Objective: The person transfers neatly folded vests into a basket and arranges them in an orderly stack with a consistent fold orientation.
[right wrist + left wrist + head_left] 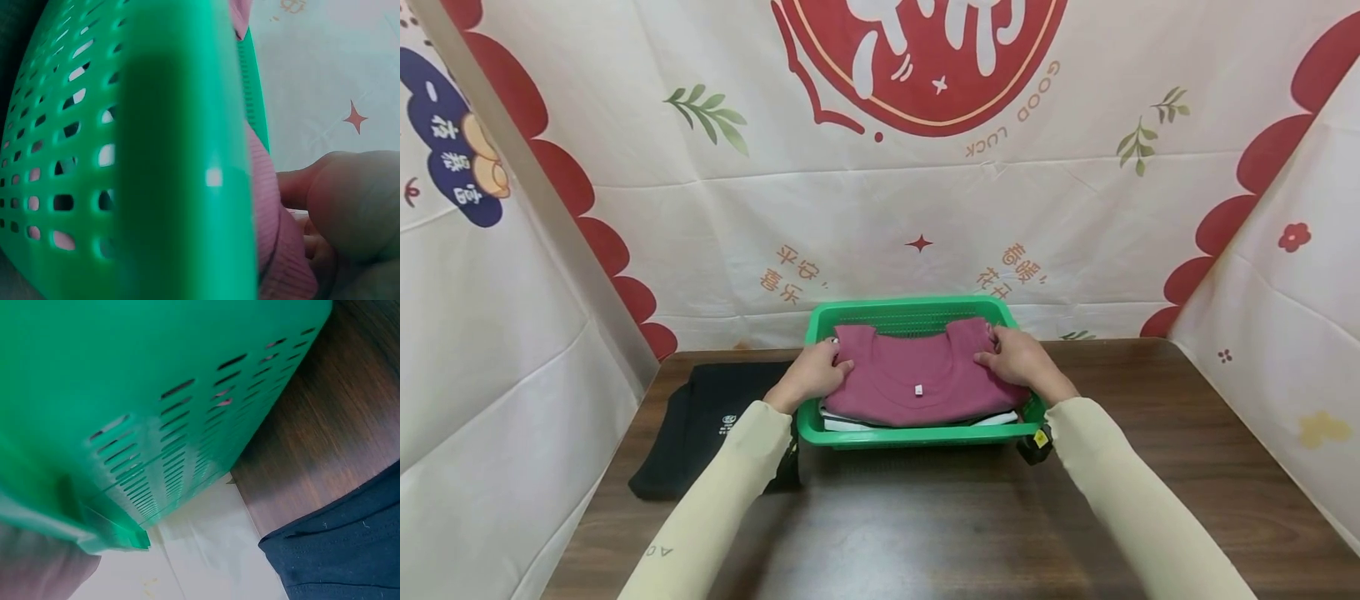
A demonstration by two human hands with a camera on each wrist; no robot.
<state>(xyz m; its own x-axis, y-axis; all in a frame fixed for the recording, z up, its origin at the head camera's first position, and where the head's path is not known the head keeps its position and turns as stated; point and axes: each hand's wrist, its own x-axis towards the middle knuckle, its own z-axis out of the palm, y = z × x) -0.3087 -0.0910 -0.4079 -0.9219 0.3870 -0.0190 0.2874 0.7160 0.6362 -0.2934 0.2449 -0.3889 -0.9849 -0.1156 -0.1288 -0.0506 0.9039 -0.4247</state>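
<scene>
A folded dusky-red shirt (913,375) with a small white neck label lies in a green plastic basket (917,435), neckline towards the back. My left hand (817,372) pinches its left shoulder edge between thumb and fingers. At the opposite shoulder, my right hand (1019,360) grips the cloth the same way; the right wrist view shows pink fabric (269,206) against those fingers. White and dark folded cloth (846,425) peeks out beneath the shirt. In the left wrist view the slotted basket wall (187,419) hides most of the left hand.
Left of the basket, a folded black garment (700,425) with a small white print lies on the dark wooden table (917,525), partly under my left forearm. A printed white cloth backdrop (880,217) rises close behind the basket, with more cloth at both sides.
</scene>
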